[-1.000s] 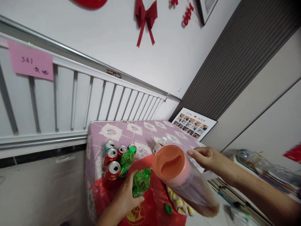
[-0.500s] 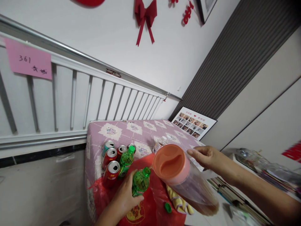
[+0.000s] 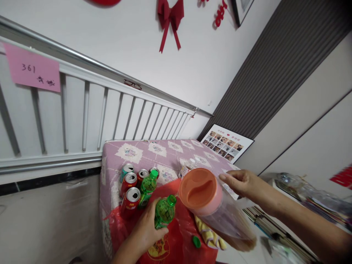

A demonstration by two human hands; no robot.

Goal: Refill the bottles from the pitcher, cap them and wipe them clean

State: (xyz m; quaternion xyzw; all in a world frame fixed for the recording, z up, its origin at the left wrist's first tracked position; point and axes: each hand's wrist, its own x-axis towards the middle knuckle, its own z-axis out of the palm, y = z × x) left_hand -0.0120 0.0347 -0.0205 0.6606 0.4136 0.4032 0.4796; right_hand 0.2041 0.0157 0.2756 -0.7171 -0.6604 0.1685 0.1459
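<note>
My left hand [image 3: 147, 229] is wrapped round an uncapped green bottle [image 3: 164, 212] that stands over a red plastic bag [image 3: 176, 242]. My right hand [image 3: 242, 183] grips a clear plastic pitcher [image 3: 220, 212] by its handle side; the pitcher is tilted, with its orange lid [image 3: 197, 187] close to the bottle's mouth. Brownish liquid lies in the pitcher's low end. A loose green cap [image 3: 196, 241] rests on the bag.
A small table with a purple patterned cloth [image 3: 154, 152] holds several opened red cans [image 3: 132, 200], a teal can [image 3: 127, 170], a second green bottle [image 3: 147, 186] and a small bottle [image 3: 187, 168]. A yellow cloth [image 3: 209, 236] lies by the bag. White railing [image 3: 82, 117] stands behind.
</note>
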